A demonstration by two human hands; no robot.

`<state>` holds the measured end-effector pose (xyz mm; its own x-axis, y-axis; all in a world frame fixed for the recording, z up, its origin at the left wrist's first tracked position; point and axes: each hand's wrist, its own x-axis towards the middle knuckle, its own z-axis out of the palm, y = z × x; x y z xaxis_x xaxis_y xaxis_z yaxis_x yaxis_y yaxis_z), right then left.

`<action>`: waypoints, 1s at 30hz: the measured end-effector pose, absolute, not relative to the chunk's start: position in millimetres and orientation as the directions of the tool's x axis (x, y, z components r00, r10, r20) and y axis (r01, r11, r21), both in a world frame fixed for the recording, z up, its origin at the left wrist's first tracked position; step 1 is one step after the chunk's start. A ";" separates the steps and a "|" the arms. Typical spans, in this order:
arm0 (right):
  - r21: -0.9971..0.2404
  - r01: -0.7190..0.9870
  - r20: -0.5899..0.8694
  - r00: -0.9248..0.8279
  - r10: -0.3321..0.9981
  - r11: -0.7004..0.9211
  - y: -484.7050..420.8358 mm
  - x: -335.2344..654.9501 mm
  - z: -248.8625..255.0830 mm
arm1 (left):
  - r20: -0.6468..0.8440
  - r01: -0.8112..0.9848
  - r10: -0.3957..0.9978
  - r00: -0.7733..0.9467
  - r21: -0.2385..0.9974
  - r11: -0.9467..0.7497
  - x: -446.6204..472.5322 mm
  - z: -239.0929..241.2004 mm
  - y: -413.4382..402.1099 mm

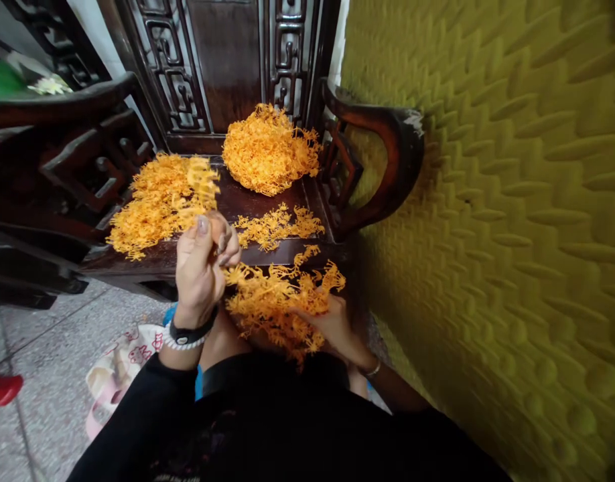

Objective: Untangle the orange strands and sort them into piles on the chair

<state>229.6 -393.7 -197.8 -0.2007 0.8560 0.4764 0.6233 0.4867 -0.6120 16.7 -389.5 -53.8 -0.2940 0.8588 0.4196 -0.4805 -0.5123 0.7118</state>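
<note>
My left hand (201,261) is raised in front of the seat, its thumb and fingers pinched together. A motion-blurred strip of small orange plastic pieces (203,182) sticks up from its fingertips. Over my lap, my right hand (335,325) grips a loose, tangled bunch of orange plastic pieces (272,301); its fingers are partly hidden in the bunch. The pieces look like tiny branching figures, too small to make out exactly. Beyond my left hand lies a spread heap of the same pieces (151,201).
A dark carved wooden chair (227,67) faces me. On its seat sit a tall rounded orange pile (267,150) and a smaller flat scatter (280,226). A curved armrest (408,161) stands beside a yellow-green textured wall (493,201). A cloth bag (121,361) lies on the floor.
</note>
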 end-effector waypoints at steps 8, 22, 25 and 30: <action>-0.425 0.805 0.277 -0.320 0.906 0.414 -403.8 229.8 -202.9 | 0.397 -0.333 0.890 -0.226 0.827 -0.454 -18.6 -68.0 -425.8; -0.548 0.795 -0.023 -0.327 0.945 0.262 -406.6 229.7 -219.6 | 0.336 -0.079 0.941 0.040 0.940 -0.333 -10.0 -89.9 -429.8; -0.651 0.631 -0.090 -0.617 0.782 0.423 -402.6 259.1 -183.9 | 0.204 0.007 0.971 0.126 0.978 -0.207 9.8 -108.3 -426.5; -0.854 0.372 0.201 -0.408 0.891 0.363 -390.6 265.3 -99.5 | 0.132 -0.037 0.990 0.039 0.991 -0.131 39.3 -121.0 -427.6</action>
